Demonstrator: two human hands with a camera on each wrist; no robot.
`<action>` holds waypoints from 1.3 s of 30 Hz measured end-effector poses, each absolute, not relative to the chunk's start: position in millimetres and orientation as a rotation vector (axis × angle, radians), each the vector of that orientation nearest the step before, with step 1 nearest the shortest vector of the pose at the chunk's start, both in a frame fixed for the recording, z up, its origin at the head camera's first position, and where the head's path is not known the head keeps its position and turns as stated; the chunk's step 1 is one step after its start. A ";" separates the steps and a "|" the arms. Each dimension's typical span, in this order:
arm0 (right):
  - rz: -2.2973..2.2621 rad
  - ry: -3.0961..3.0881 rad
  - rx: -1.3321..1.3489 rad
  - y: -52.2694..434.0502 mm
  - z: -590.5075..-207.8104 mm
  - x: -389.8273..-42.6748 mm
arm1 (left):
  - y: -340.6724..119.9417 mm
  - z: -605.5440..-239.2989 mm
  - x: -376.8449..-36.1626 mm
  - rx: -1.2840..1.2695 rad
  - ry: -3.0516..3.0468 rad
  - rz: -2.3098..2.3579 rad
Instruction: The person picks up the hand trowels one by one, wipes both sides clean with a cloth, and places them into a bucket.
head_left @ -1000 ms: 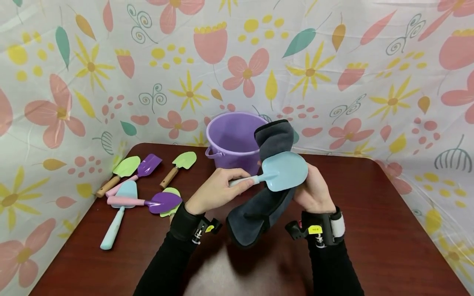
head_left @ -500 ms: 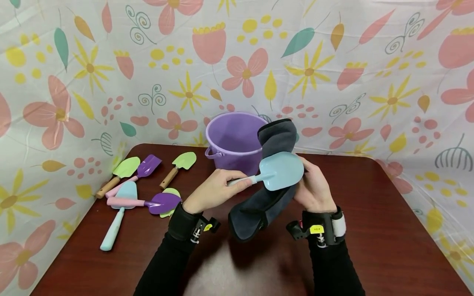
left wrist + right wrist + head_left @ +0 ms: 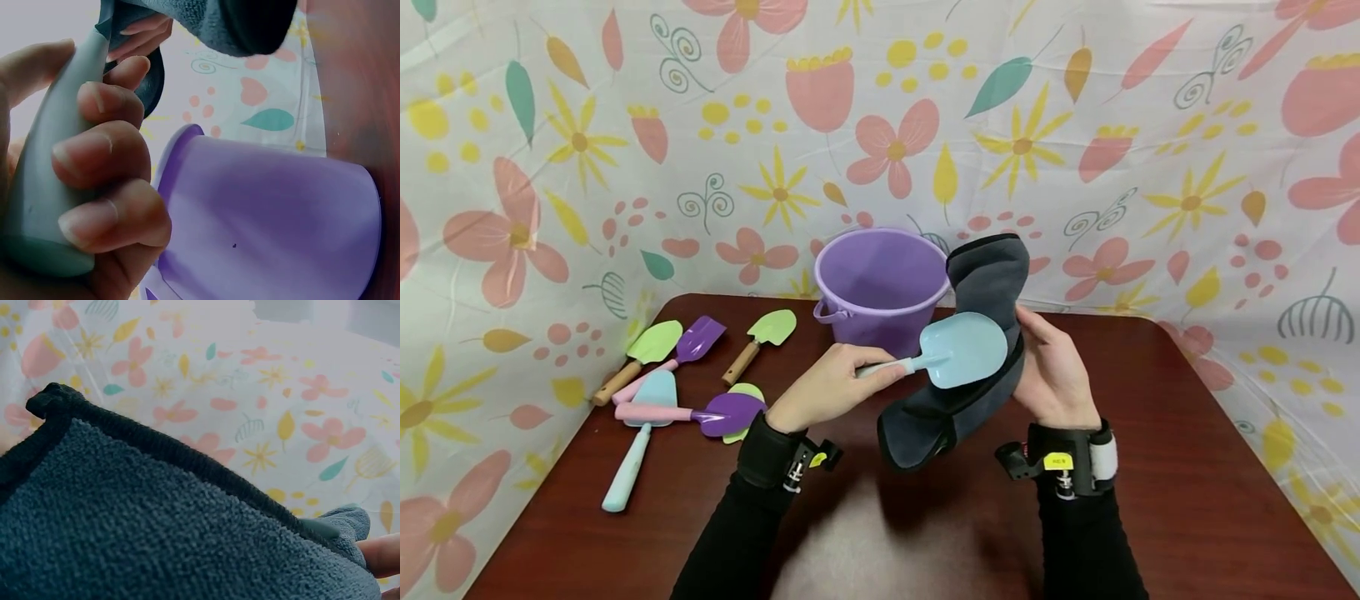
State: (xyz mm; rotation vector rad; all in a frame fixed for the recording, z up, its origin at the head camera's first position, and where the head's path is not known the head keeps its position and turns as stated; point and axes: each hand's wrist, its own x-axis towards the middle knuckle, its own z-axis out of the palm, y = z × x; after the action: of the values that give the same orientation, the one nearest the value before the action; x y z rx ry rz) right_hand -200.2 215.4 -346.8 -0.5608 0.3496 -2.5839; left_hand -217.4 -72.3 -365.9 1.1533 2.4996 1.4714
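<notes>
A light blue hand trowel (image 3: 966, 348) is held up in front of the bucket, its blade toward the right. My left hand (image 3: 827, 385) grips its pale handle, and the left wrist view shows the fingers curled round that handle (image 3: 47, 156). Behind the blade hangs a dark grey cleaning cloth (image 3: 988, 271) with black edging, bunched at its middle and drooping below. My right hand (image 3: 1058, 371) holds the cloth from the right, close to the blade's edge, with its fingers partly hidden behind the cloth. In the right wrist view the cloth (image 3: 175, 531) fills the lower part.
A purple bucket (image 3: 872, 321) stands at the table's back, just behind my left hand. Several trowels lie at the left, among them a green one (image 3: 772, 327) and a purple one (image 3: 730, 413) overlapping others. A flower-print sheet (image 3: 895, 100) hangs behind the brown table (image 3: 1172, 467).
My right hand has moved to the right with the cloth, and the cloth's lower end has risen a little. The trowel in my left hand has shifted slightly left.
</notes>
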 end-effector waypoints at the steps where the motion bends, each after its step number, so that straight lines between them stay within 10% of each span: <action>1: -2.587 0.327 -0.560 217.8 -347.2 -200.1 | -72.1 -366.3 -217.9 1.150 2.514 1.469; 39: -2.496 0.678 -0.570 197.5 -346.0 -202.9 | -76.5 -362.2 -215.6 1.101 2.613 1.795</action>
State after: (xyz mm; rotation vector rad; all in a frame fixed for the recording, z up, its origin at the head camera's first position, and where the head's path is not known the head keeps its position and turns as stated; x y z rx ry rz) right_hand -202.9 197.5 -346.0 -0.5704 0.6780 -2.4960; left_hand -215.6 -76.5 -362.2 1.1013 2.6135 1.7952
